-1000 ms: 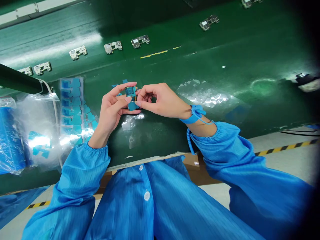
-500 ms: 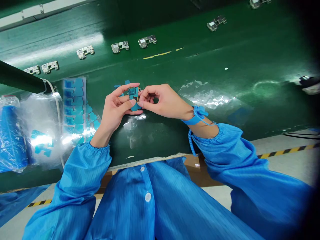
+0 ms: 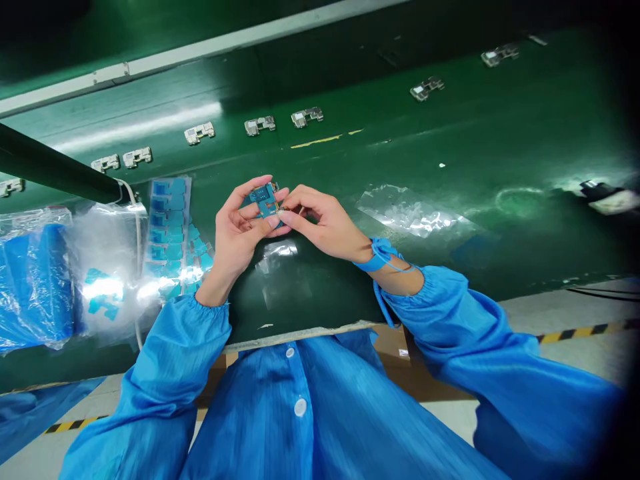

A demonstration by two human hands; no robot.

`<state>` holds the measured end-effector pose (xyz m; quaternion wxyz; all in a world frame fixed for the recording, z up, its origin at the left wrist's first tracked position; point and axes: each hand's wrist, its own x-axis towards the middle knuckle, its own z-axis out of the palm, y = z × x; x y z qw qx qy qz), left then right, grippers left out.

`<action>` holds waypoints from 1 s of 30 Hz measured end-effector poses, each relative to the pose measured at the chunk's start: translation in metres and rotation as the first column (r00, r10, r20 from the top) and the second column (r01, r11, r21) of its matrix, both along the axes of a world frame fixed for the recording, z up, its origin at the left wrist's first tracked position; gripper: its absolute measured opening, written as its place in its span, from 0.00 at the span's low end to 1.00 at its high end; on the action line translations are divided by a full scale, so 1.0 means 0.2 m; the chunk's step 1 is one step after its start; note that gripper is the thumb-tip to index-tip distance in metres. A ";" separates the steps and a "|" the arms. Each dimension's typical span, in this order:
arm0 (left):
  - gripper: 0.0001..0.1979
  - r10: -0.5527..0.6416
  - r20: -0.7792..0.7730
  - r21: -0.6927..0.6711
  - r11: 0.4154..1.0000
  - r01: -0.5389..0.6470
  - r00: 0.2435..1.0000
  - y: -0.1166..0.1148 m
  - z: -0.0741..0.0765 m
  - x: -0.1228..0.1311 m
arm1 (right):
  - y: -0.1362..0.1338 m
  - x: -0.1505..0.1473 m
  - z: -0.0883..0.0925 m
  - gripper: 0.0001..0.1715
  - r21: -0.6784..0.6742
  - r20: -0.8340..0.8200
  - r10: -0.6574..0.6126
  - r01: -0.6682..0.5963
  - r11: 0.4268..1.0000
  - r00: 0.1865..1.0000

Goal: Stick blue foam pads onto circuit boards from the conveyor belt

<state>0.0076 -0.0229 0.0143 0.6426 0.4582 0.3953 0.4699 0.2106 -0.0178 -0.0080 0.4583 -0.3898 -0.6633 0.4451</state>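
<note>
A small blue-green circuit board (image 3: 263,197) is held up above the green bench, tilted, between both hands. My left hand (image 3: 239,230) closes on it, with the thumb across its lower edge and the fingers behind and around it. At the board's lower right edge, the thumb and index finger of my right hand (image 3: 320,220) are pinched together; whatever is between those fingertips is too small and hidden to make out. A blue wrist strap (image 3: 373,261) with a coiled cord is on my right wrist.
Several metal-shielded circuit boards (image 3: 307,117) lie in a row across the far side. To the left are a sheet of blue film pieces (image 3: 167,213), clear bags (image 3: 103,247), a blue packet (image 3: 37,280) and a dark post (image 3: 55,163). Clear plastic (image 3: 420,212) lies on the right.
The whole scene has shifted lower as the head view moved. Between my hands the circuit board has turned slightly, and the left fingers have drawn closer around its lower end.
</note>
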 end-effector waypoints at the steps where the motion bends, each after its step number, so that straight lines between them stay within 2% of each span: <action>1: 0.34 -0.002 0.008 -0.028 1.000 0.003 1.000 0.00 0.00 0.00 | -0.01 -0.01 -0.01 0.20 0.012 -0.004 -0.003 0.004 1.000 1.000; 5: 0.26 0.064 0.019 -0.131 0.990 -0.060 0.998 -0.01 -0.02 0.03 | -0.05 -0.05 -0.01 0.18 0.020 0.021 -0.006 0.006 1.000 1.000; 8: 0.29 0.136 0.052 -0.192 0.973 -0.124 0.989 0.01 -0.02 0.03 | 0.06 -0.07 -0.01 0.23 -0.014 0.063 -0.020 0.021 1.000 0.998; 10: 0.32 0.174 0.081 -0.205 0.966 -0.154 0.981 0.04 -0.01 0.01 | 0.27 -0.06 0.01 0.26 -0.052 0.083 -0.057 0.061 0.997 0.995; 13: 0.30 0.230 0.096 -0.171 0.962 -0.212 0.968 0.08 0.01 -0.04 | 0.73 -0.04 0.07 0.27 -0.150 0.179 -0.128 0.155 0.976 0.975; 14: 0.28 0.245 0.095 -0.156 0.961 -0.229 0.965 0.09 0.00 -0.05 | 0.88 -0.04 0.09 0.24 -0.183 0.282 -0.141 0.198 0.963 0.949; 15: 0.27 0.258 0.094 -0.145 0.959 -0.243 0.961 0.10 0.00 -0.07 | 1.02 -0.05 0.11 0.21 -0.185 0.457 -0.131 0.238 0.953 0.880; 16: 0.26 0.267 0.095 -0.141 0.957 -0.253 0.959 0.11 -0.01 -0.07 | 1.14 -0.07 0.12 0.19 -0.117 0.648 -0.137 0.276 0.954 0.749; 17: 0.24 0.272 0.099 -0.141 0.956 -0.257 0.957 0.11 -0.02 -0.08 | 1.23 -0.11 0.13 0.17 -0.033 0.749 -0.174 0.299 0.954 0.639; 18: 0.23 0.275 0.105 -0.144 0.955 -0.259 0.956 0.12 -0.04 -0.08 | 1.29 -0.17 0.13 0.17 0.039 0.811 -0.188 0.269 0.962 0.553; 19: 0.22 0.275 0.114 -0.151 0.955 -0.257 0.955 0.13 -0.05 -0.08 | 1.32 -0.24 0.12 0.20 0.092 0.837 -0.187 0.205 0.974 0.514; 22: 0.17 0.242 0.164 -0.160 0.963 -0.217 0.956 0.16 -0.11 -0.07 | 1.33 -0.49 0.06 0.26 0.107 0.866 -0.061 -0.065 0.992 0.496; 24: 0.14 0.218 0.181 -0.148 0.970 -0.192 0.959 0.18 -0.15 -0.07 | 1.33 -0.63 0.04 0.25 0.094 0.884 -0.022 -0.131 0.987 0.467; 26: 0.12 0.203 0.178 -0.134 0.974 -0.181 0.963 0.20 -0.17 -0.09 | 1.34 -0.71 0.05 0.20 0.064 0.864 -0.002 -0.107 0.992 0.503; 27: 0.11 0.199 0.171 -0.131 0.975 -0.177 0.965 0.21 -0.18 -0.10 | 1.34 -0.72 0.06 0.16 0.040 0.832 0.021 -0.098 0.994 0.555; 30: 0.15 0.209 0.160 -0.139 0.972 -0.187 0.965 0.22 -0.18 -0.10 | 1.29 -0.69 0.11 0.13 -0.043 0.537 0.105 -0.097 0.994 0.837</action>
